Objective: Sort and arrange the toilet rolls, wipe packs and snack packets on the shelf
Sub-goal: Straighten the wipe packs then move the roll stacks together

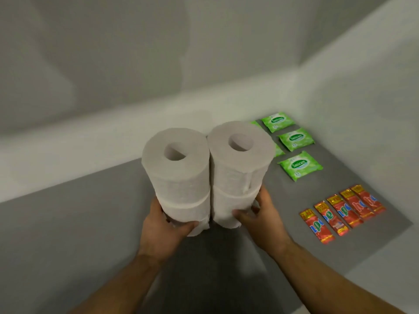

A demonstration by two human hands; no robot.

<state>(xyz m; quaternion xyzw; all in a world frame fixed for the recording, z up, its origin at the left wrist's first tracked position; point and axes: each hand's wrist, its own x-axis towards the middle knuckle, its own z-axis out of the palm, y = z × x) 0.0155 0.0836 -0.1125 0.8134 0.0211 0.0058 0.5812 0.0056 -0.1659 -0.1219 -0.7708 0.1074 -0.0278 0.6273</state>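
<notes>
Two upright stacks of white toilet rolls stand side by side over the grey shelf (68, 223), each two rolls high. My left hand (165, 225) grips the bottom roll of the left stack (179, 175). My right hand (260, 214) grips the bottom roll of the right stack (238, 168). Whether the stacks rest on the shelf or are lifted I cannot tell. Green wipe packs (300, 165) lie in rows at the back right, partly hidden behind the right stack. Several red snack packets (342, 213) lie in a row at the front right.
White walls (113, 64) close the shelf at the back and on the right. The shelf's front edge (385, 241) runs just past the snack packets.
</notes>
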